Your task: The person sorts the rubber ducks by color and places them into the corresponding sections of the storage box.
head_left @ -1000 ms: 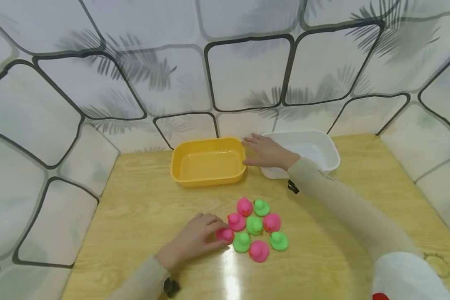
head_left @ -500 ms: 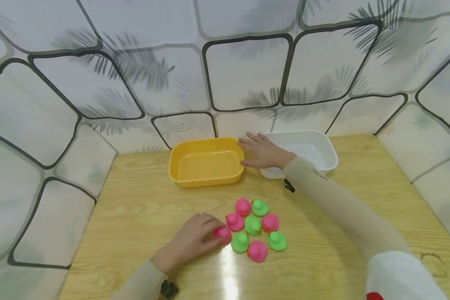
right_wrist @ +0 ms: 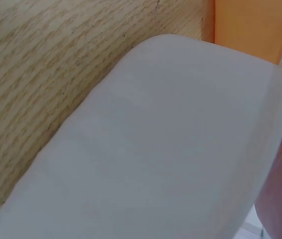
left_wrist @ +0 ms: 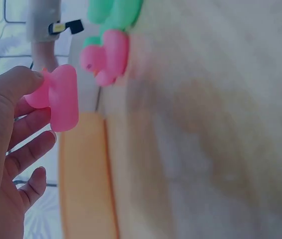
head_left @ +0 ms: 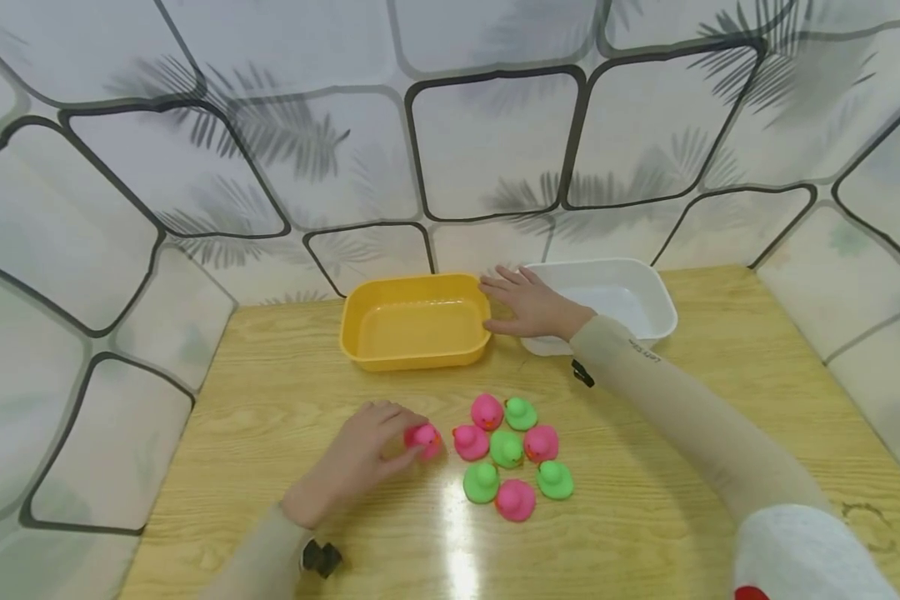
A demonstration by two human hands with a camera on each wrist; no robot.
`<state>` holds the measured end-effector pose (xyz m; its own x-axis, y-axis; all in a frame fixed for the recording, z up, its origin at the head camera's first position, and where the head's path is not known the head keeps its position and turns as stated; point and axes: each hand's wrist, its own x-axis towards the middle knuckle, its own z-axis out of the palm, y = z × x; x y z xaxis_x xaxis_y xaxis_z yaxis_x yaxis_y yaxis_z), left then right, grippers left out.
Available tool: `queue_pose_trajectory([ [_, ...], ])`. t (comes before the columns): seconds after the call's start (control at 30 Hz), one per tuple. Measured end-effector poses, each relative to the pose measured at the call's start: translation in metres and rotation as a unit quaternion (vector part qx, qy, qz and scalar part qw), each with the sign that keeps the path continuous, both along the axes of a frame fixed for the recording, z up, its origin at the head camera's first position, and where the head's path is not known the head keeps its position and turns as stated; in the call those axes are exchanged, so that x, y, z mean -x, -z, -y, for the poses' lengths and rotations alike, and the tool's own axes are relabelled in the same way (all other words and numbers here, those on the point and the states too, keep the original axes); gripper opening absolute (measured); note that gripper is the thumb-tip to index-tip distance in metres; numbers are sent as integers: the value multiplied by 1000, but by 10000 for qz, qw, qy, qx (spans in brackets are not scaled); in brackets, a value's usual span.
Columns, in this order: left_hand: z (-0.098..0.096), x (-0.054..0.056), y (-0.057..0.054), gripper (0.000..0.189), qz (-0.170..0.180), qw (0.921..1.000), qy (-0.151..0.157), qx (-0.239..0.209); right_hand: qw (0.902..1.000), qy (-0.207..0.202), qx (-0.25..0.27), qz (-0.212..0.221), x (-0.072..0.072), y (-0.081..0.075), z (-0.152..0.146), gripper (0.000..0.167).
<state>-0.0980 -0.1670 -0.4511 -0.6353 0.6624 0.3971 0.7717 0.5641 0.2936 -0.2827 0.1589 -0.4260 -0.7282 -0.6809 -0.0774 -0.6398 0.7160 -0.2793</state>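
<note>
My left hand (head_left: 356,454) pinches a pink rubber duck (head_left: 424,440) between thumb and fingers, left of the other ducks. In the left wrist view this duck (left_wrist: 64,99) is held near the fingertips, above the table, with the lower fingers loosely bent. My right hand (head_left: 528,306) has its fingers spread, the fingertips right at the right rim of the yellow plastic basin (head_left: 416,364), while its wrist passes over the white basin (head_left: 630,268). Pink ducks (head_left: 515,500) and green ducks (head_left: 506,448) sit grouped in front of the basins.
Both basins stand side by side at the back of the wooden table (head_left: 270,392), close to the patterned wall (head_left: 495,150). In the right wrist view the white basin's outer wall (right_wrist: 146,134) fills most of the frame.
My left hand has drawn the pink duck out of the group, left and toward the yellow basin. My right hand has stayed at the yellow basin's rim.
</note>
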Motion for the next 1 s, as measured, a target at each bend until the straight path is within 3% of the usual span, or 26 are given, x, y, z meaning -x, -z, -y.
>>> queue_pose_trajectory([
  [0.2, 7, 20, -15, 33, -478, 9988, 104, 48, 9999, 37, -112, -52, 2, 2, 0, 79],
  [0.37, 12, 37, -30, 34, -598, 9981, 123, 34, 9998, 41, -202, -43, 3, 4, 0, 79],
  [0.63, 21, 66, -43, 30, -333, 9994, -104, -7, 9996, 46, -245, -99, 3, 4, 0, 79],
  [1.0, 34, 102, -51, 31, 419, 9952, -837, 281, 9993, 78, -366, -55, 1, 2, 2, 79],
])
